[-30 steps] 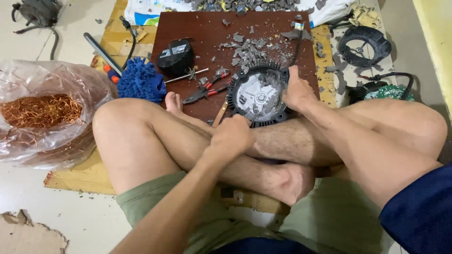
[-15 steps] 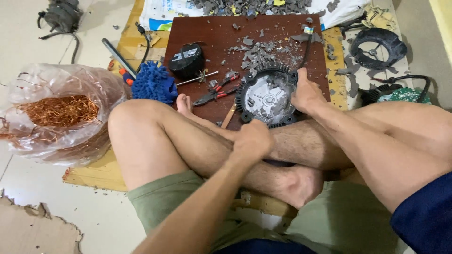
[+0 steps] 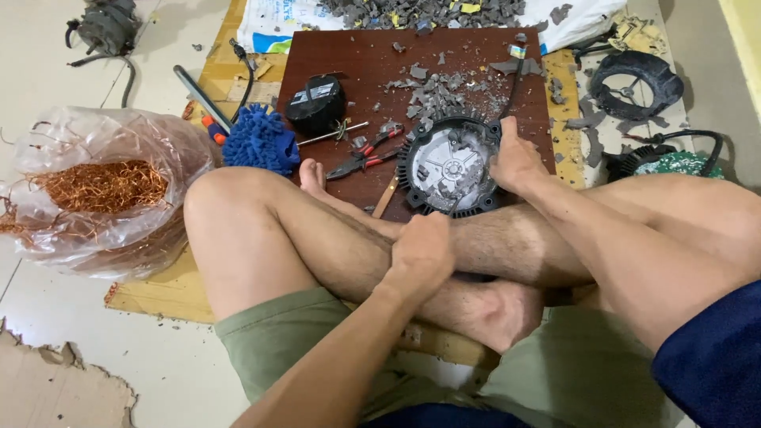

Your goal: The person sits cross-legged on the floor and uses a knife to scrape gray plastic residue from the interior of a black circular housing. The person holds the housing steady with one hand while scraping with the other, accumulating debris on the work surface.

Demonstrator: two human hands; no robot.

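Gripping the far rim of the round black finned housing (image 3: 450, 166) on the dark brown board (image 3: 349, 59), the right hand (image 3: 515, 158) steadies it, while the left hand (image 3: 422, 252), closed, rests on crossed shins beside red-handled pliers (image 3: 366, 154).

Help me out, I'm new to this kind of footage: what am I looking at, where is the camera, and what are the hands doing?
The camera sits on a person's head, looking down at their crossed bare legs on the floor. The right hand grips the rim of a round black finned housing on a dark brown board strewn with grey broken bits. The left hand rests closed at the housing's near edge; whether it holds anything is hidden. Nearby lie red-handled pliers, a blue fluffy mitt and a clear bag of copper wire.
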